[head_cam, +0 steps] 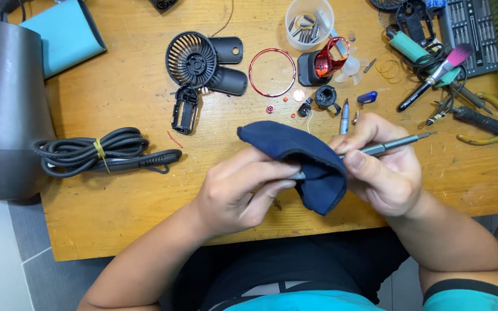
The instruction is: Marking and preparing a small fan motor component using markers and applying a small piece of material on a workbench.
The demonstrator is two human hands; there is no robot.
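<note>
Cloth (304, 158), dark blue and folded, sits between your two hands just above the near edge of the wooden table (122, 207). Your left hand (240, 193) pinches it from the left, thumb and fingers closed on the fabric. Your right hand (384, 173) is closed around a slim grey screwdriver (390, 144), whose tip points up and to the right while its near end disappears into the cloth.

Farther back on the table lie the parts of a small dismantled fan: a black round grille (191, 59) with its handle shells, a red wire ring (272, 72), a black and red motor piece (324, 63) and a clear plastic cup (309, 23) holding small metal bits. To the right you have a pink-tipped brush (439, 72) and a tray of screwdriver bits (471, 31). To the left, a bundled grey cable (105, 151) rests beside a large grey hair dryer (10, 109).
</note>
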